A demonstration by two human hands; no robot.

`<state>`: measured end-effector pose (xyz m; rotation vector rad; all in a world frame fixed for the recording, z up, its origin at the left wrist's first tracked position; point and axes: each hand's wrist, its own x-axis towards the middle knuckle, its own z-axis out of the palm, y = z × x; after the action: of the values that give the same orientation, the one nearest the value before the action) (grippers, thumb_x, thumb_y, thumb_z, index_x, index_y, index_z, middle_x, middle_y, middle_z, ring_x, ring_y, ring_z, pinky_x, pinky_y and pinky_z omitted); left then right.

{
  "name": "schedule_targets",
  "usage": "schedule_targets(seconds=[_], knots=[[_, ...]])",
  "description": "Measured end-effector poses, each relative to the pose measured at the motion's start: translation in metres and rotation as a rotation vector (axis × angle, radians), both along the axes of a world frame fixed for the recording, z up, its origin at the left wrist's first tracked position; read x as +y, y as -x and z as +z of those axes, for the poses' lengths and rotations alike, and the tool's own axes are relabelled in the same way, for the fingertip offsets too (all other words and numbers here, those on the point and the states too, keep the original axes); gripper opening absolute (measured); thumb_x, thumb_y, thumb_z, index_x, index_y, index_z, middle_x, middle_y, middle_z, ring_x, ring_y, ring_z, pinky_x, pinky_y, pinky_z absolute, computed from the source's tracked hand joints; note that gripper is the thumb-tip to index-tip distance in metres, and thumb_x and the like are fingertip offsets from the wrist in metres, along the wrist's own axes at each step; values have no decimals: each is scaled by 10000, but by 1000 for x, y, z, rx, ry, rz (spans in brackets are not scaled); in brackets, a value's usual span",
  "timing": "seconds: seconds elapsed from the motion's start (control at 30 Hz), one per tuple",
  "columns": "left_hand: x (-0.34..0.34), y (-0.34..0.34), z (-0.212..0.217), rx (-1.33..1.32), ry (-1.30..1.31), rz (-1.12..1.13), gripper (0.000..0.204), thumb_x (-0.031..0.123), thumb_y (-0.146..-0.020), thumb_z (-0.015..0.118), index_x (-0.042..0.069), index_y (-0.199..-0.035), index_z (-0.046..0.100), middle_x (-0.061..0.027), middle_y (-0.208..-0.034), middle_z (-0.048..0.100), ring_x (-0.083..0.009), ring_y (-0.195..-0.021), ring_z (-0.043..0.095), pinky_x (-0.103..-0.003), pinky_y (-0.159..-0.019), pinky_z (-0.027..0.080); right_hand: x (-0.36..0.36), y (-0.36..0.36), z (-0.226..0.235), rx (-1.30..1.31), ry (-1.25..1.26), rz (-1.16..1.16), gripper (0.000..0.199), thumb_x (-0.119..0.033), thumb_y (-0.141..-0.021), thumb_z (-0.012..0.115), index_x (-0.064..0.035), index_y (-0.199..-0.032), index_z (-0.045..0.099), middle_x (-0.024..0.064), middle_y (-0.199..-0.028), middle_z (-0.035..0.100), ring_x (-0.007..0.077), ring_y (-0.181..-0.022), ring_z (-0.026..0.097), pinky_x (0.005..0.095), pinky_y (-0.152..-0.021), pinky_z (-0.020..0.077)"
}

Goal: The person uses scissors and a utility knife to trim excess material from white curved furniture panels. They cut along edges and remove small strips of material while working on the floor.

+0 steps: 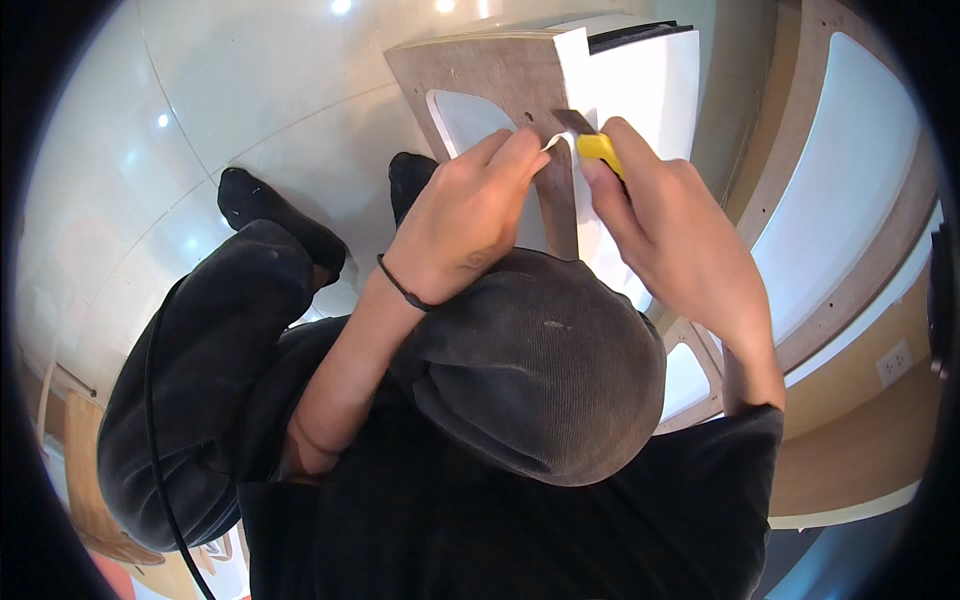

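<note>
On the pale tiled floor [250, 90], a brown wooden panel [500, 75] with white film [650, 90] stood propped against the person's raised knee [545, 370], which hid its lower part. Left hand [465, 215] pinched a loose film edge [552, 142] between closed fingertips. Right hand [670, 235] was clamped around a yellow utility knife [598, 148]; its blade was hard to make out.

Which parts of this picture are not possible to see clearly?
Head view:
- Yellow tool: the right hand covers most of it.
- White film: the left hand fingertips hide the pinched edge.
- Wooden panel: lower part hidden behind both hands and the raised knee.
</note>
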<state>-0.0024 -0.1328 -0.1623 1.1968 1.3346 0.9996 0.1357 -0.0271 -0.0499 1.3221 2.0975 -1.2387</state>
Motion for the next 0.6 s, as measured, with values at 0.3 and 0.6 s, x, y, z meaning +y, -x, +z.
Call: schedule_targets(seconds=[0.3, 0.6], knots=[[8, 0, 8, 94, 2, -24, 112, 107, -1007, 541, -4, -996, 536, -215, -897, 611, -438, -801, 623, -465, -674, 512, 1, -8, 10, 5, -90, -41, 170, -166, -1049, 519, 1, -1066, 497, 195, -607, 515, 329, -499, 513, 414, -521, 383], [13, -7, 6, 217, -34, 5, 198, 189, -1013, 568, 2, -947, 562, -186, -885, 647, -414, -774, 652, -448, -661, 546, 2, -7, 8, -117, -32, 14, 199, -179, -1036, 512, 20, -1041, 510, 214, -595, 600, 403, -569, 641, 463, -555, 496]])
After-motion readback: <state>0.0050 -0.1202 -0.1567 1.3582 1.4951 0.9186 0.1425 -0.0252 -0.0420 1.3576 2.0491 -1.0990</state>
